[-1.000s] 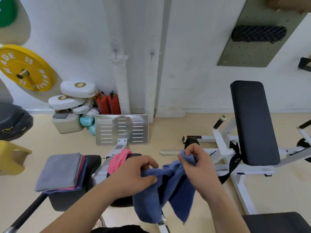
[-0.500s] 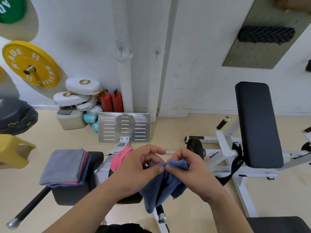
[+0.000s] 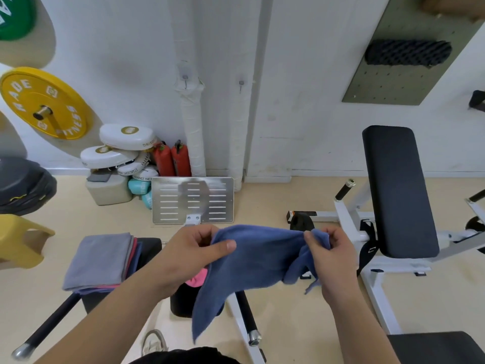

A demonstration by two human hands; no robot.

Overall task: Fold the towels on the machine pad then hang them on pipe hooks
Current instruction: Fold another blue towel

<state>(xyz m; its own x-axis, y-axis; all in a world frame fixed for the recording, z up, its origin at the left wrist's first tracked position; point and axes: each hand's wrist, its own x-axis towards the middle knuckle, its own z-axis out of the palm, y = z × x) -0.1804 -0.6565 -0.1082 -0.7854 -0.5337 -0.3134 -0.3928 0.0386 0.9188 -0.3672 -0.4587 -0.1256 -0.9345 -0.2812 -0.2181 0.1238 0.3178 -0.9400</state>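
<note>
My left hand (image 3: 195, 254) and right hand (image 3: 329, 254) pinch the blue towel (image 3: 258, 261) taut between fingers. Folding step; next, align corners.

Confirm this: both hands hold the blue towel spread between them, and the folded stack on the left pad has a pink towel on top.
One detail is wrong. The head view shows a grey towel on top of the stack; pink only peeks out beneath it. The rest stands: the left hand and right hand hold the blue towel spread between them.
</note>
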